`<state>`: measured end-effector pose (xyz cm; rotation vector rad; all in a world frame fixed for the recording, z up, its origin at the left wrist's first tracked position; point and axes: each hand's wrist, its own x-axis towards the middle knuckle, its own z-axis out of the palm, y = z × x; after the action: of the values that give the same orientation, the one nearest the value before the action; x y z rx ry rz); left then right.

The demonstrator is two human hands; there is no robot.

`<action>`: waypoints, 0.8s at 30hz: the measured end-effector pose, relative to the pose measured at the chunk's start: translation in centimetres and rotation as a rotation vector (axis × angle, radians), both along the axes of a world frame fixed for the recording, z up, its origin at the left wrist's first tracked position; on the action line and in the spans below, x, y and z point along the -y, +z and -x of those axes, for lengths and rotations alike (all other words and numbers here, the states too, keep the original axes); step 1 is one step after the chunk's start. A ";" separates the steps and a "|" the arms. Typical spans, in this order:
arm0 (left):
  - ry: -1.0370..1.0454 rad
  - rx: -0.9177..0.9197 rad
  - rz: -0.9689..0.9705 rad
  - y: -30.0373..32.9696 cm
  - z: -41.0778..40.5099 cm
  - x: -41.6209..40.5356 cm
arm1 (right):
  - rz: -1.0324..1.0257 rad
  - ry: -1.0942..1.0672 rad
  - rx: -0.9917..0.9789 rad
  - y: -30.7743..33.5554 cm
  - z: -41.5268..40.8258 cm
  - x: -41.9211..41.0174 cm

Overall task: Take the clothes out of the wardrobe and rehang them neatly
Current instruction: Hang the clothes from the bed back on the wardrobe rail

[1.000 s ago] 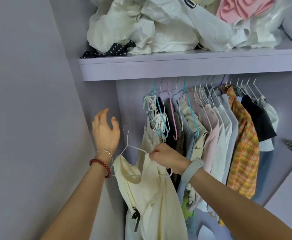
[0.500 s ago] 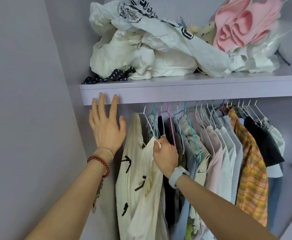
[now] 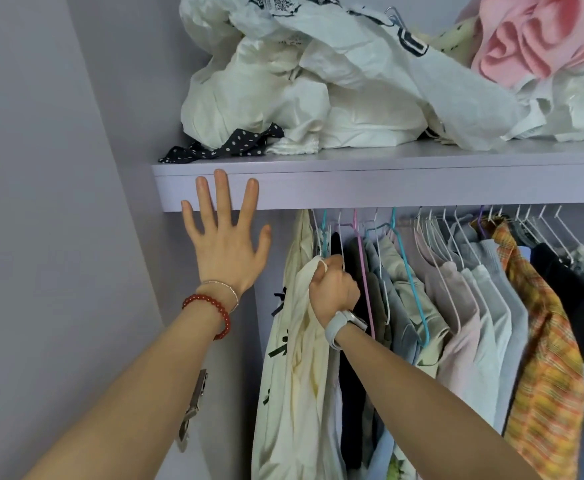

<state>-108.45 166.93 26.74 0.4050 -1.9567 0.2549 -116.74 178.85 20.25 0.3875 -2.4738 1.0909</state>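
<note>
Cream dress going on the rail, far left of a lilac wardrobe

The right hand [image 3: 332, 292] has its fingers curled tight around the top of the cream dress [image 3: 297, 358], which hangs at the left end of the row of clothes [image 3: 474, 306] on wire and coloured hangers. The left hand [image 3: 226, 247] is flat, fingers spread, fingertips over the front edge of the shelf [image 3: 387, 185]. That shelf is piled with crumpled white laundry [image 3: 301, 91] plus something pink [image 3: 533, 39]. Plain lilac walls all round.
</note>
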 end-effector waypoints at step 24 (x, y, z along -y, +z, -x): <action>-0.054 0.063 -0.182 -0.5 -1.0 -2.0 | -0.110 0.270 -0.340 -2.2 -4.7 -6.8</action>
<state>-107.45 168.93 26.21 0.4664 -2.0573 0.0560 -112.02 185.68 18.04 0.8845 -2.2243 0.8993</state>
